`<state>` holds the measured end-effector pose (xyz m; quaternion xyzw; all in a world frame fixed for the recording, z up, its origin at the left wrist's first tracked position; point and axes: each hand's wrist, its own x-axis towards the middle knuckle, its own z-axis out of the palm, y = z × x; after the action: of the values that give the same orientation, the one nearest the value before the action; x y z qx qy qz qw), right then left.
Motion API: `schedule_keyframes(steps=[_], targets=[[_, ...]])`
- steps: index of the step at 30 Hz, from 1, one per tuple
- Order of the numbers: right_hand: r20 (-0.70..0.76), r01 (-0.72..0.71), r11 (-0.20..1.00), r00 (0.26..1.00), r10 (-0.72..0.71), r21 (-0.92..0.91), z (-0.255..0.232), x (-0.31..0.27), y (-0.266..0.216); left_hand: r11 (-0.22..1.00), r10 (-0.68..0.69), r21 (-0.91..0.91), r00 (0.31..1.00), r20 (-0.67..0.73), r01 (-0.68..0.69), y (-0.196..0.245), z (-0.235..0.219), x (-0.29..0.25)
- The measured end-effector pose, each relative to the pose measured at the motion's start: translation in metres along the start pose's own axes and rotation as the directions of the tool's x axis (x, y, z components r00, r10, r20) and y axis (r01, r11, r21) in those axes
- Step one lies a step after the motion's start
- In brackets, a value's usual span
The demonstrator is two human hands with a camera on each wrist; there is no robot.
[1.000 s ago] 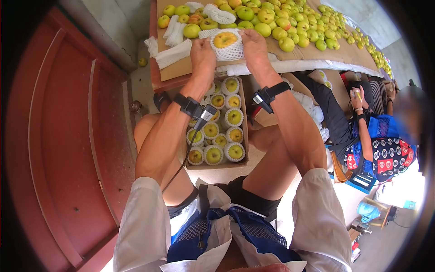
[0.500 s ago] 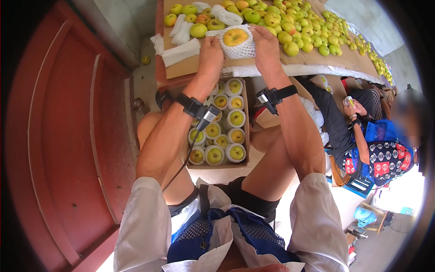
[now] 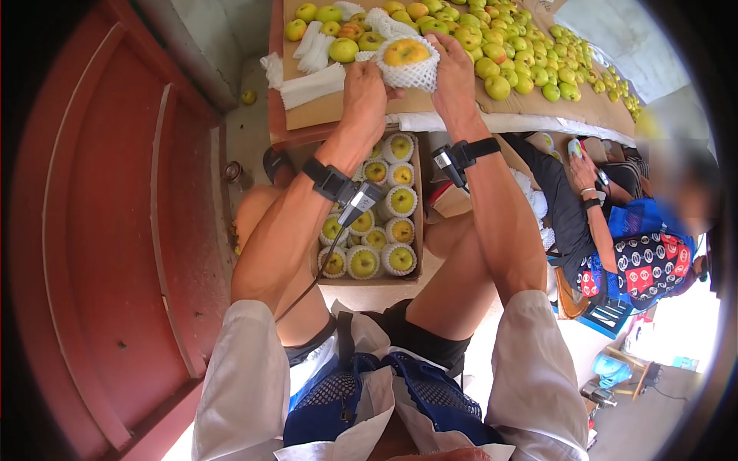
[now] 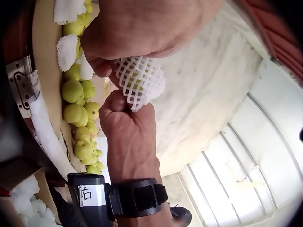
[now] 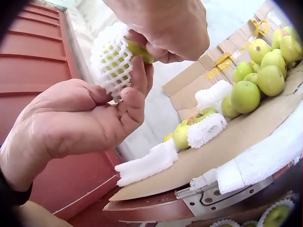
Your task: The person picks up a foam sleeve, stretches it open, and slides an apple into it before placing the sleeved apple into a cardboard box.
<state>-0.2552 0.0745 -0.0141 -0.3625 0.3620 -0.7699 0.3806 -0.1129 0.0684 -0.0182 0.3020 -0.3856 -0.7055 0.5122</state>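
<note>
Above the table edge, both hands hold a yellow-green apple [image 3: 406, 52] wrapped in a white foam net [image 3: 411, 75]. My left hand [image 3: 364, 96] grips the lower left side; in the right wrist view the left hand [image 5: 75, 116] has its fingers curled at the net's edge. My right hand [image 3: 455, 81] holds the right side, its fingers bent over the fruit. In the left wrist view, the foam net [image 4: 139, 82] sits between the two hands, and bare green apple skin [image 5: 139, 51] shows at the net's opening in the right wrist view.
Loose apples [image 3: 530, 58] cover the cardboard-topped table [image 3: 307, 115], with empty foam nets [image 3: 314, 86] at its left. Below, a carton [image 3: 417, 253] holds netted apples in rows. Another person [image 3: 615, 230] sits at the right handling fruit. A red door [image 3: 100, 253] stands at left.
The wrapped apple and both hands have shifted slightly right in view. The left hand has slid lower on the net, its thumb now showing beneath. The seated person's hands have moved.
</note>
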Motion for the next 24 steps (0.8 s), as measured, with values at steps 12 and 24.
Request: schedule_keyframes(steps=[12,24], targets=[[0.194,-0.300,0.911,0.948,0.252,0.284,-0.026,0.006,-0.003,0.994,-0.101,-0.016,0.974,0.200,0.106,0.008,-0.015,-0.008],[0.261,-0.356,0.922,0.914,0.310,0.154,-0.028,0.002,-0.013,0.982,-0.178,0.022,0.894,0.410,0.186,0.030,-0.017,-0.015]])
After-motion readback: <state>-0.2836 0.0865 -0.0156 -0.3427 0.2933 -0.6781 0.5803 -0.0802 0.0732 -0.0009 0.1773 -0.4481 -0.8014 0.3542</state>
